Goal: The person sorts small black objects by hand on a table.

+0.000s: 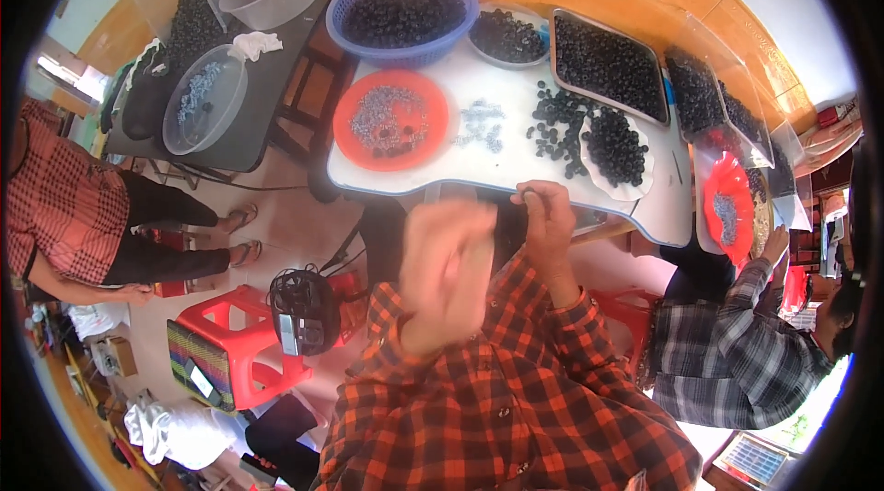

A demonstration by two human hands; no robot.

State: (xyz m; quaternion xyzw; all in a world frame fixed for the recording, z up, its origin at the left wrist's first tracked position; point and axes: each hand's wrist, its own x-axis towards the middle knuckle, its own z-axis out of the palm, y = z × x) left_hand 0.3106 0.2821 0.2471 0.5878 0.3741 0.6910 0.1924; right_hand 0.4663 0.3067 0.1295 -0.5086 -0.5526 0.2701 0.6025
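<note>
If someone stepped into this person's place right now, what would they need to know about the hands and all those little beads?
Left hand: raised in front of the chest, blurred by motion; whether it holds anything cannot be told.
Right hand: at the near edge of the white table, fingers pinched together on something too small to make out.
On the table: loose dark beads, a white plate heaped with them, a small scatter of pale pieces, an orange plate of pale pieces, a blue basket and a metal tray full of dark beads.
Done: not readable from here.
Left: many loose beads lie unsorted.
</note>
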